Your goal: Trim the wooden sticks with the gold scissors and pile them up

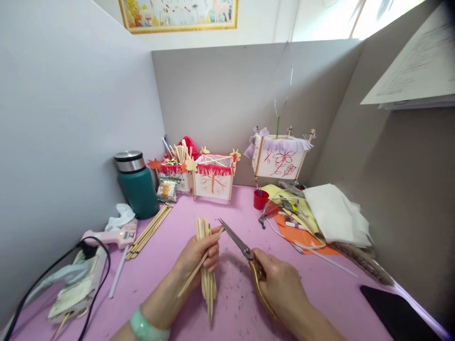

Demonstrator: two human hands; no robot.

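Note:
My left hand (204, 251) is closed around a bundle of thin wooden sticks (209, 289), held upright over the pink tabletop. One more stick (194, 274) slants across the bundle, pinched at its upper end by the thumb and fingers. In my right hand (279, 279) is a pair of scissors (247, 251) with gold-coloured handles. Their blades point up and left, and the tips lie close to the slanted stick's upper end. Whether blades and stick touch, I cannot tell.
Left stand a green flask (138, 189), a pink glue gun (113, 237), a power strip (76, 289) and bundled sticks (151, 229). Paper lanterns (214, 182) stand behind; another lantern (280, 158) hangs at right. Right lie a red cup (260, 199), white sheets (337, 215) and a black phone-like slab (398, 312).

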